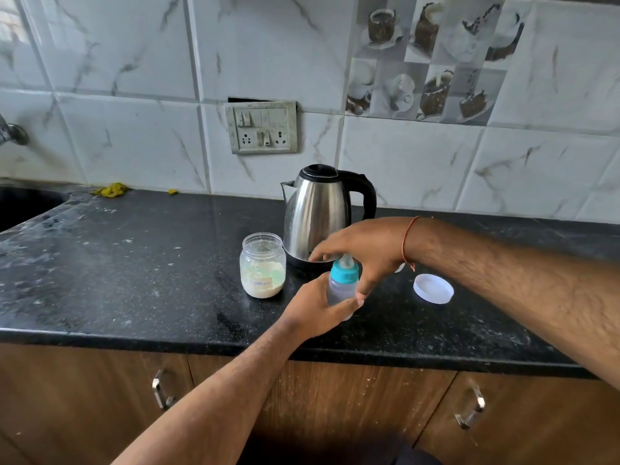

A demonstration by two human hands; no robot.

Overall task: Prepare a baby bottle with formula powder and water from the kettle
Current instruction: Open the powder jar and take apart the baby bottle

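Head view: your left hand (315, 310) grips the baby bottle (340, 286) on the black counter (134, 280), beside the open formula jar (262, 265); your right hand (362, 251) curls around its teal collar (344, 272), before the kettle (318, 209).

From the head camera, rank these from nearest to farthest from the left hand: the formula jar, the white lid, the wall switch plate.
Measured from the left hand, which grips the baby bottle:
1. Formula jar, just to its left on the counter.
2. White lid, on the counter to its right.
3. Switch plate, up on the tiled wall.
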